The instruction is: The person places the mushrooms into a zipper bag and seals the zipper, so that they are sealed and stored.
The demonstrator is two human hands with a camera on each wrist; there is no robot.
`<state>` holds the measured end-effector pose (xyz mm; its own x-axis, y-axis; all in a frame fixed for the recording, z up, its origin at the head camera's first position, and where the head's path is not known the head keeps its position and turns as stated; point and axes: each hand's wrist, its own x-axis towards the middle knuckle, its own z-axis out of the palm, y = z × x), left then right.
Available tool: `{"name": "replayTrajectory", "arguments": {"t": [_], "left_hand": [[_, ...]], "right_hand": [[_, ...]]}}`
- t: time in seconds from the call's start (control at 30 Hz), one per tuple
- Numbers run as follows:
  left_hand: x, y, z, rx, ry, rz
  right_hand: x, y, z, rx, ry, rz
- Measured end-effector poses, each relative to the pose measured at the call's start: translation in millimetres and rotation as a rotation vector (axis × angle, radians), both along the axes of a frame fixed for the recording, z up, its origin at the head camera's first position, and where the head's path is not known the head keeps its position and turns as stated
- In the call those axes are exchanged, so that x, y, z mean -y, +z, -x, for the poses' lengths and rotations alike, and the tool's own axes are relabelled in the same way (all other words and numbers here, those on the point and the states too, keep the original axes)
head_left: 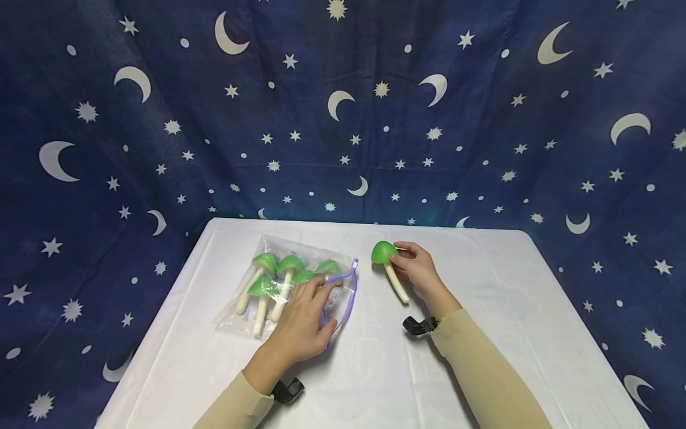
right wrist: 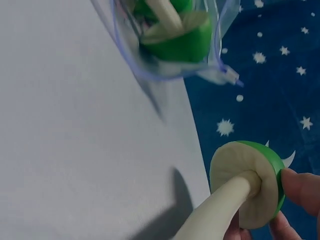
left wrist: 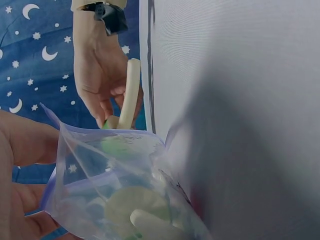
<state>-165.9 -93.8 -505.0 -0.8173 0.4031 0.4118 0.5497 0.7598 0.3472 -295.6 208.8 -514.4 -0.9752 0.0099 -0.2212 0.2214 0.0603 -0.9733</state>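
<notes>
A clear zip bag (head_left: 286, 245) with a purple-edged mouth lies on the left half of the table, holding several toy mushrooms (head_left: 262, 288) with green caps and cream stems. My left hand (head_left: 302, 322) grips the bag at its mouth, which gapes toward the right. To the right of the bag, my right hand (head_left: 420, 275) pinches another green-capped mushroom (head_left: 383, 252) by its cap, the stem slanting down toward me. In the right wrist view, the pale underside of this mushroom (right wrist: 232, 170) faces the camera, apart from the bag's mouth (right wrist: 150, 75).
A white cloth covers the table (head_left: 482, 268). Behind it hangs a dark blue curtain (head_left: 300, 179) printed with moons and stars. Each wrist wears a black strapped device, one at the left wrist (head_left: 288, 391) and one at the right wrist (head_left: 419, 325).
</notes>
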Motion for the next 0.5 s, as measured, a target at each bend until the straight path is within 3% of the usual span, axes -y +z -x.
{"name": "replayTrajectory", "arguments": {"t": [0.5], "left_hand": [[-1.6, -1.8, -0.4, 0.001, 0.009, -0.008]], "right_hand": [[12.7, 2.7, -44.9, 0.008, 0.104, 0.134]]}}
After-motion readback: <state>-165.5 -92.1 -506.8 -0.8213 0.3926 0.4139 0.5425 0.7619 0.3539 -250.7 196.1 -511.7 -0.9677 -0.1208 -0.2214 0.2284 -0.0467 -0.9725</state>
